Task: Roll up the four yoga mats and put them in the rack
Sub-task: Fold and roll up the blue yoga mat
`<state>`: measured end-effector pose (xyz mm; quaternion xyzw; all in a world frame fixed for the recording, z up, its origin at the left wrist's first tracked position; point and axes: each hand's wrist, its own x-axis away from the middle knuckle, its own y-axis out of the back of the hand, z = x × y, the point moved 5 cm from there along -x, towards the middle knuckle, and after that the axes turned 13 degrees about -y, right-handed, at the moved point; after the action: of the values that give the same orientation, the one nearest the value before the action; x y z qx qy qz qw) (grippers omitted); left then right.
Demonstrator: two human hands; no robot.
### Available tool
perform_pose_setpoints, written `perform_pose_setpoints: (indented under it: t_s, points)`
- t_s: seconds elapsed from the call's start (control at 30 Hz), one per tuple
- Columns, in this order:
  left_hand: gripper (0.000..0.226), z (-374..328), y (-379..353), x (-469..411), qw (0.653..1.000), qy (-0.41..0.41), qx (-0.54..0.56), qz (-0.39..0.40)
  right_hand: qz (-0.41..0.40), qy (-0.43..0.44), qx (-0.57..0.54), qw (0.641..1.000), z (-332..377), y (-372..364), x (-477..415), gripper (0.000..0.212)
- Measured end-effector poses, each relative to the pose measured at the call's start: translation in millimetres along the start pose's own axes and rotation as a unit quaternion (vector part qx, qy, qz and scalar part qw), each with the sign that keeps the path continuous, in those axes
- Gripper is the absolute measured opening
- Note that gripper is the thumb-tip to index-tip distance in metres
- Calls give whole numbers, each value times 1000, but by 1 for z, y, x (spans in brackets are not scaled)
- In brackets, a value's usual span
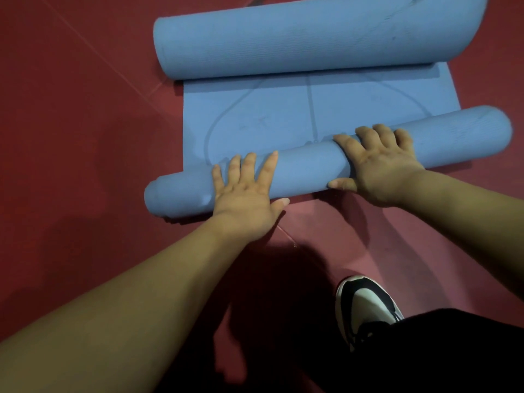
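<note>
Mat roll, left hand flat on top, right hand curled over it

Two blue rolls are counted, a near roll and a far roll, with one flat stretch of mat between them; whether one mat or two is shown cannot be told. Two hands are seen, one left hand and one right hand. One shoe and one trouser leg are counted.

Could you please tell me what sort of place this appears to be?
Likely a yoga or fitness studio: a dark red floor with seam lines, a blue yoga mat printed with alignment lines, and a sports shoe.
</note>
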<state>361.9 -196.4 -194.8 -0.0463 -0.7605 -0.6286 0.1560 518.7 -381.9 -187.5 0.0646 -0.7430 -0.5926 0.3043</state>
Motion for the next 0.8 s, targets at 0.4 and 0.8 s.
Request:
perform_pose_setpoints:
  t_s: [0.4, 0.8]
  points:
    - [96, 3, -1, -9, 1000, 0, -15, -6, 0, -8, -15, 1000, 1, 1, -4, 103]
    - [112, 25, 16, -43, 1000, -1, -21, 5, -2, 27, -19, 999, 3, 22, -36, 105]
